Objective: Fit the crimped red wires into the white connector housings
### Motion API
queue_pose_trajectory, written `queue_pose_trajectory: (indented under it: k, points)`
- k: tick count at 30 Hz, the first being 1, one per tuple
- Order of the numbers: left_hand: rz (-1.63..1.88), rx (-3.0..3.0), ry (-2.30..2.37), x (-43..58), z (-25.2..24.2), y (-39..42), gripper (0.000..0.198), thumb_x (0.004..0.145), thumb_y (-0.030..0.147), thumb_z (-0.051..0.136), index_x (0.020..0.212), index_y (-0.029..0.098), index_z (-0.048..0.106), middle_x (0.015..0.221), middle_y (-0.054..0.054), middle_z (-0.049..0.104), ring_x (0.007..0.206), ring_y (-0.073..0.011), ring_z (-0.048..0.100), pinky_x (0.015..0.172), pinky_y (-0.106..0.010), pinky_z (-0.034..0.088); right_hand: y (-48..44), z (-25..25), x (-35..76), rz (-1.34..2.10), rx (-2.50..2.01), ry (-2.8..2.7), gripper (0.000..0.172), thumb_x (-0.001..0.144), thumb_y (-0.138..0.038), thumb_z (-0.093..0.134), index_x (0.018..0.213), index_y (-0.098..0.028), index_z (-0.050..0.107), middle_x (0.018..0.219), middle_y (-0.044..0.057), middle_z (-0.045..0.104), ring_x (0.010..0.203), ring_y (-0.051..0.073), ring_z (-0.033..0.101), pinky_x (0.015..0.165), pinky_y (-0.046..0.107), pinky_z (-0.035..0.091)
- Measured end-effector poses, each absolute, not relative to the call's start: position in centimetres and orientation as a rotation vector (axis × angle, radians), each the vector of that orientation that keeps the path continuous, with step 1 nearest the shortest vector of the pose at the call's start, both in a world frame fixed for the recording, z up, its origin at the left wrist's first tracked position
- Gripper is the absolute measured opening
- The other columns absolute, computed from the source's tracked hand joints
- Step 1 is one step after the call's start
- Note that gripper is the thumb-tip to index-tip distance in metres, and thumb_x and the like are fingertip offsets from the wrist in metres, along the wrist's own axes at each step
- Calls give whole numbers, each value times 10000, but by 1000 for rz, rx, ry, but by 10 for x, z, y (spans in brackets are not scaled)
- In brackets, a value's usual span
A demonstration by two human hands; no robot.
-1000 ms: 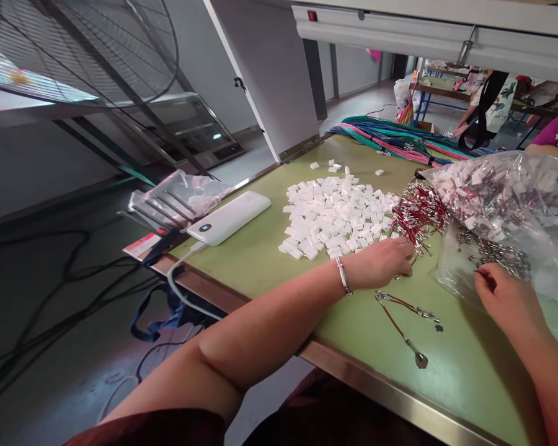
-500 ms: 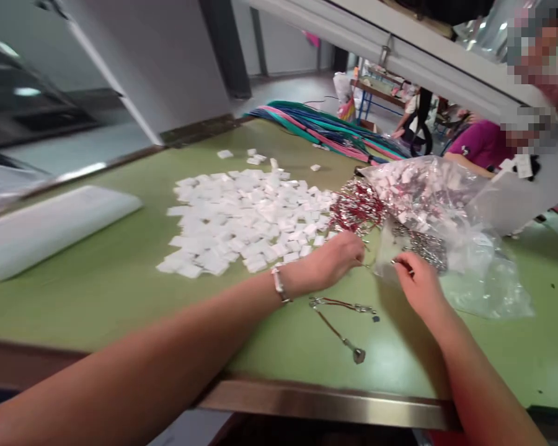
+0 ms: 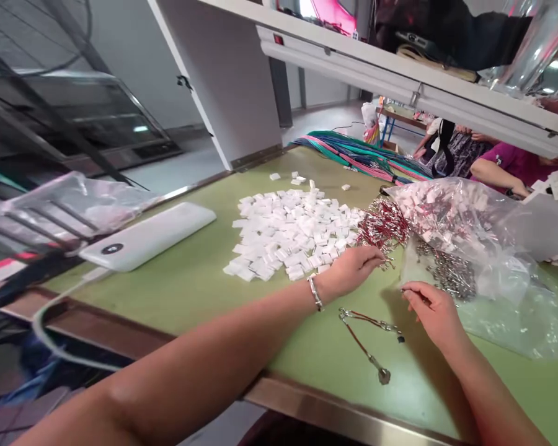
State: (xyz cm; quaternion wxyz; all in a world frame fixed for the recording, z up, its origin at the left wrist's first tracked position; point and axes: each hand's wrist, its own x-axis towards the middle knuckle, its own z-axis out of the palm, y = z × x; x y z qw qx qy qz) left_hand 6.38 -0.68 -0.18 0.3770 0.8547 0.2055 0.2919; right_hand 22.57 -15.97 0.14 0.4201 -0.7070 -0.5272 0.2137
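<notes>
My left hand (image 3: 356,269) reaches to the near edge of a pile of short red wires (image 3: 384,223) with metal terminal ends. Its thumb and fingers are pinched together there; whether a wire is between them cannot be made out. Just to the right, my right hand (image 3: 432,306) is closed in a pinch over the table, a tiny metal part barely showing at its fingertips. Beyond it, loose metal terminals (image 3: 453,275) lie on a clear plastic bag (image 3: 506,322). Below both hands rests a joined wire assembly (image 3: 356,337) with a hexagonal metal end.
White plastic pieces (image 3: 288,232) are heaped left of the red wires. A bag of pale connectors (image 3: 451,204) sits at the right, with bundled coloured cables (image 3: 353,152) behind. Far left lies a white oblong device (image 3: 162,232) with a cable. A shelf (image 3: 353,52) overhangs; a co-worker (image 3: 506,164) is opposite.
The camera view has swung, so the scene appears farther right and lower. My left hand has shifted toward the red wire pile. My right hand stays pinched near the terminals.
</notes>
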Motion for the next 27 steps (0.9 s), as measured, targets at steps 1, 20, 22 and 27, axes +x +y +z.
queue_pose_trajectory:
  k: [1,20,22,27]
  points:
    - [751,2183,505,64,-1,-10,183,919,195,467,883,164,643,851,-33,680,767,-129,604,744,-275,498,-160,3,225,545,-1773,-1289,248,823,-375,565,869,-188,722,669,36,664,544,145,574,445,237,462]
    - [585,2197,394,59,-3,-36,192,911,230,536,816,147,680,766,-22,690,695,-109,603,664,-221,480,-162,6,210,544,-1811,-1341,281,851,-439,533,725,-197,600,560,-32,534,428,94,442,438,224,372]
    - [601,2365,307,57,-4,-38,193,923,223,524,836,153,682,795,-30,696,732,-124,619,688,-231,482,-165,6,211,623,-1830,-1364,309,848,-449,536,664,-202,568,520,-39,497,425,92,408,425,221,339]
    - [516,2490,164,55,-2,-36,181,929,218,527,872,164,690,821,-42,709,761,-132,635,709,-233,489,-169,0,213,896,-1825,-1258,363,853,-516,514,659,-210,545,525,-34,524,384,89,375,382,224,314]
